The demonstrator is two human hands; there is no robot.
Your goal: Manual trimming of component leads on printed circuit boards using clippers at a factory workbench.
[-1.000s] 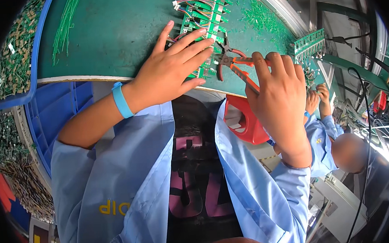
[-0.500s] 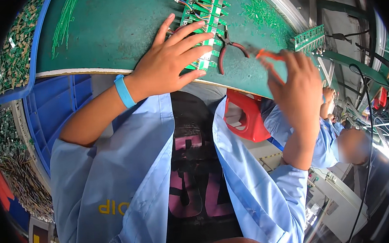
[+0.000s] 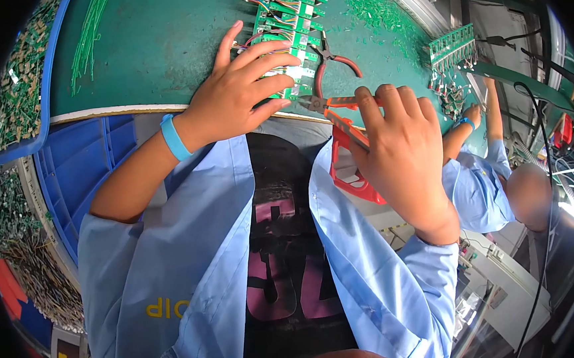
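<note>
A green strip of joined circuit boards point(image 3: 292, 19) with several coloured wire leads lies on the green worktop. My left hand point(image 3: 237, 86) rests over its near end, fingers spread and stretched across the boards. My right hand point(image 3: 401, 144) is closed around orange-handled pliers point(image 3: 343, 102). The jaws of these pliers point left at the near end of the strip, close to my left little finger and thumb; whether they touch the boards I cannot tell. Just beyond lies a second pair of pliers point(image 3: 320, 77) with dark red handles, spread apart on the worktop.
Thin green strips point(image 3: 88, 43) lie at the far left, beside a blue-rimmed bin point(image 3: 51, 69) of green scraps. Green offcuts point(image 3: 378, 13) litter the far right. Another board strip point(image 3: 452, 44) stands near a co-worker's arms point(image 3: 466, 130). A red stool point(image 3: 364, 190) is below the table edge.
My right hand has swung left with the orange-handled pliers, bringing their jaws to the strip's near end. My left hand and the boards have shifted slightly left.
</note>
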